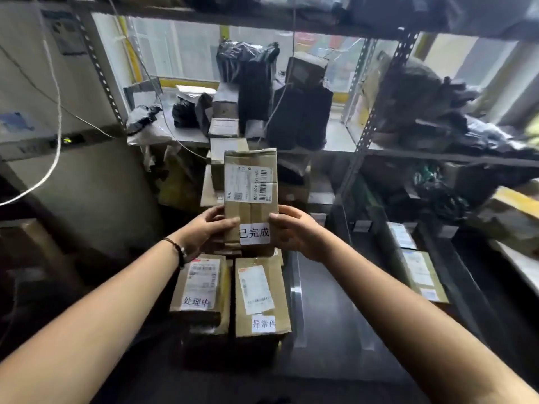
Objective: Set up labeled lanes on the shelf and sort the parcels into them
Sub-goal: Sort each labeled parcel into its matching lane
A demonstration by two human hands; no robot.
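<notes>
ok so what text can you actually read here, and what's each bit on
"已完成": on the held cardboard parcel, gripped by the left hand and right hand.
"处理中": on the near left parcel.
"异常件": on the near right parcel.
Printed shipping labels and their barcodes: too small or blurred to read reliably.

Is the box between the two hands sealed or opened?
Sealed. The box, gripped by the left hand and right hand, has its top end folded shut and tape running down its front.

held parcel point(250, 211): 已完成, left parcel point(201, 284): 处理中, right parcel point(261, 295): 异常件
</notes>
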